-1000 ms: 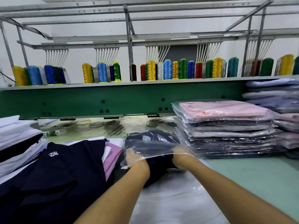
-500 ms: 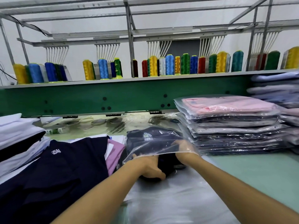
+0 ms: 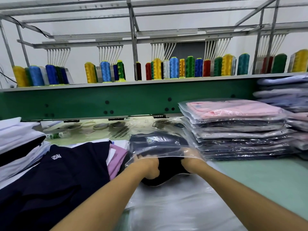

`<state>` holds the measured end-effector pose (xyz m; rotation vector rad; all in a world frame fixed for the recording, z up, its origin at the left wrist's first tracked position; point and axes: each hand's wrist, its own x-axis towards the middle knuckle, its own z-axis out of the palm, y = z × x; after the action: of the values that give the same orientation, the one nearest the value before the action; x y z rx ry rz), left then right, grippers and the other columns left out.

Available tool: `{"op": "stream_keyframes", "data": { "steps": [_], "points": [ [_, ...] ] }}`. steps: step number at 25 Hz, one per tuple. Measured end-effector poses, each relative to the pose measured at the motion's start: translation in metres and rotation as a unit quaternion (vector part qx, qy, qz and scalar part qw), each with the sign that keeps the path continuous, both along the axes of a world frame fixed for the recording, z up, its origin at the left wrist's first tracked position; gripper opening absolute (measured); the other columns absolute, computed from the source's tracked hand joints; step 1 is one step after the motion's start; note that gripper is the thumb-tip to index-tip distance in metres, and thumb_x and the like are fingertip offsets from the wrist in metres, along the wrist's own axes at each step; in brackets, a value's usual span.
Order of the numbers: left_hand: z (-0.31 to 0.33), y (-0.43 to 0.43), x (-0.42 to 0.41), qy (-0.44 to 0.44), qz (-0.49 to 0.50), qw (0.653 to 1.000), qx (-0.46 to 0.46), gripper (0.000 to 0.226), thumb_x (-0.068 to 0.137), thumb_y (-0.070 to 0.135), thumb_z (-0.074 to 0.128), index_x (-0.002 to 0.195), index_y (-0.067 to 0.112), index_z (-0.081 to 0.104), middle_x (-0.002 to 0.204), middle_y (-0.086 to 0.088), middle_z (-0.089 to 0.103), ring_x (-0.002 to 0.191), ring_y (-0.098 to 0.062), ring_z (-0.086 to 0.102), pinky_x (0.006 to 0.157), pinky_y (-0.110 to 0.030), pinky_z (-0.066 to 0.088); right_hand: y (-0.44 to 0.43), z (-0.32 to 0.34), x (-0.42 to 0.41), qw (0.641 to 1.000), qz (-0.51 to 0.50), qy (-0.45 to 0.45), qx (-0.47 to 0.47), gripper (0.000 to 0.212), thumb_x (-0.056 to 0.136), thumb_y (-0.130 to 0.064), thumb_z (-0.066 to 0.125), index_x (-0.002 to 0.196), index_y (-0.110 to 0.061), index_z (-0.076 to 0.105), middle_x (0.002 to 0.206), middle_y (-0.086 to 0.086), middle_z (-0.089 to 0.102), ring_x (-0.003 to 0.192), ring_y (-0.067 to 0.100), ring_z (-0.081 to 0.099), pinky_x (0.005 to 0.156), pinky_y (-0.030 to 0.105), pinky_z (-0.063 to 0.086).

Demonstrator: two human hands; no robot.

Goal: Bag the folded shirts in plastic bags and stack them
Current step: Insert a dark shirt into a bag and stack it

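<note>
Withdrawn from the one plastic bag (image 3: 160, 145), the left hand (image 3: 148, 165) grips the single navy shirt (image 3: 168, 169), half-bagged mid-surface. The right hand (image 3: 191, 160) reaches into the bag's mouth, grip unclear. Two bagged stacks (image 3: 233, 130) sit at the green surface's (image 3: 266, 179) right edge, below a shelf of thread cones (image 3: 173, 68).

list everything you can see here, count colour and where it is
navy shirt: one, dark blue, centre, half in the bag
plastic bag: one, clear, around it
bagged shirts: one stack, pink on top, right
second stack: one, pale blue, far right
loose shirts: several, navy, white, pink, left
thread spools: many, mixed colours, back shelf
plastic pile: one, clear, under the arms
table: one, pale green
left hand: grips the shirt at the bag's mouth
right hand: partly inside the bag, on the shirt
</note>
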<state>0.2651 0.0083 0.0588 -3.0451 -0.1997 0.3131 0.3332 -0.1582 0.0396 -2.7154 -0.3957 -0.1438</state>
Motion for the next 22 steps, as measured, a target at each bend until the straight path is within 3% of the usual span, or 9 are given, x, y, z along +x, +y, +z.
{"op": "stream_keyframes", "data": {
  "steps": [2, 5, 7, 9, 12, 15, 17, 19, 22],
  "points": [
    [-0.005, 0.001, 0.001, 0.0, -0.026, 0.998, -0.054, 0.058, 0.086, 0.041, 0.052, 0.141, 0.02, 0.045, 0.148, -0.011, 0.048, 0.137, -0.039, 0.04, 0.116, -0.063, 0.02, 0.001, 0.001, -0.003, 0.998, 0.013, 0.025, 0.05, 0.034, 0.085, -0.01, 0.06, 0.113, -0.023, 0.074, 0.122, 0.002, 0.069, 0.111, 0.021, 0.065, 0.098, 0.033, 0.053],
    [-0.015, 0.004, 0.002, 0.008, -0.013, 0.994, 0.109, 0.072, 0.093, 0.026, 0.05, 0.156, 0.013, 0.017, 0.159, -0.013, 0.031, 0.147, -0.037, 0.026, 0.117, -0.066, 0.01, 0.0, 0.003, -0.004, 0.999, 0.022, 0.032, 0.034, 0.044, 0.085, -0.005, 0.054, 0.121, -0.026, 0.069, 0.13, 0.001, 0.064, 0.117, 0.021, 0.061, 0.1, 0.031, 0.051],
    [-0.022, 0.002, 0.003, 0.009, 0.042, 0.98, 0.193, 0.084, 0.092, 0.025, 0.057, 0.158, 0.012, 0.006, 0.162, -0.017, 0.022, 0.15, -0.039, 0.019, 0.117, -0.066, 0.005, 0.002, 0.0, -0.005, 0.999, 0.025, 0.011, -0.032, 0.047, 0.092, -0.006, 0.05, 0.132, -0.027, 0.061, 0.139, 0.004, 0.056, 0.121, 0.023, 0.058, 0.099, 0.031, 0.05],
    [-0.026, -0.001, 0.005, -0.006, 0.086, 0.978, 0.19, 0.09, 0.088, 0.026, 0.065, 0.157, 0.011, 0.01, 0.159, -0.021, 0.028, 0.148, -0.043, 0.022, 0.118, -0.065, 0.004, 0.003, -0.003, -0.004, 0.991, 0.027, -0.043, -0.124, 0.051, 0.097, -0.02, 0.051, 0.148, -0.024, 0.044, 0.144, 0.01, 0.051, 0.124, 0.029, 0.056, 0.097, 0.035, 0.047],
    [-0.023, 0.001, 0.007, -0.028, 0.05, 0.991, 0.122, 0.073, 0.089, 0.028, 0.058, 0.151, 0.008, 0.024, 0.152, -0.022, 0.037, 0.141, -0.044, 0.033, 0.117, -0.059, 0.019, 0.005, -0.01, -0.009, 0.979, 0.028, -0.054, -0.195, 0.058, 0.099, -0.042, 0.049, 0.153, -0.026, 0.033, 0.151, 0.015, 0.045, 0.134, 0.034, 0.049, 0.107, 0.039, 0.043],
    [-0.016, 0.002, -0.004, -0.004, 0.015, 0.995, 0.102, 0.062, 0.095, 0.033, 0.044, 0.149, 0.007, 0.031, 0.153, -0.022, 0.035, 0.141, -0.042, 0.033, 0.118, -0.053, 0.025, 0.011, -0.007, -0.026, 0.98, 0.033, -0.007, -0.198, 0.065, 0.101, -0.054, 0.037, 0.158, -0.031, 0.019, 0.164, 0.022, 0.007, 0.152, 0.038, 0.013, 0.122, 0.044, 0.023],
    [-0.017, -0.006, -0.015, 0.025, 0.013, 0.989, 0.145, 0.067, 0.096, 0.025, 0.044, 0.155, 0.004, 0.02, 0.158, -0.027, 0.025, 0.145, -0.045, 0.024, 0.12, -0.054, 0.019, 0.013, -0.006, -0.036, 0.966, 0.018, -0.044, -0.254, 0.073, 0.101, -0.059, 0.031, 0.161, -0.026, 0.006, 0.165, 0.023, -0.017, 0.153, 0.039, -0.012, 0.125, 0.049, 0.004],
    [-0.014, -0.016, -0.029, 0.053, 0.005, 0.983, 0.174, 0.074, 0.098, 0.02, 0.045, 0.158, 0.004, 0.005, 0.161, -0.03, 0.008, 0.149, -0.048, 0.011, 0.122, -0.056, 0.014, 0.013, -0.008, -0.047, 0.95, 0.049, -0.071, -0.301, 0.075, 0.103, -0.059, 0.027, 0.162, -0.018, 0.006, 0.165, 0.023, -0.016, 0.153, 0.038, -0.015, 0.124, 0.052, -0.005],
    [-0.005, -0.026, -0.046, 0.073, -0.084, 0.977, 0.18, 0.051, 0.1, 0.017, 0.044, 0.148, 0.0, 0.037, 0.151, -0.024, 0.038, 0.137, -0.039, 0.041, 0.115, -0.052, 0.033, 0.005, -0.007, -0.061, 0.94, 0.103, -0.041, -0.322, 0.07, 0.105, -0.04, 0.038, 0.161, -0.009, 0.011, 0.167, 0.021, 0.003, 0.155, 0.037, -0.001, 0.126, 0.047, 0.002]
  ]
}}
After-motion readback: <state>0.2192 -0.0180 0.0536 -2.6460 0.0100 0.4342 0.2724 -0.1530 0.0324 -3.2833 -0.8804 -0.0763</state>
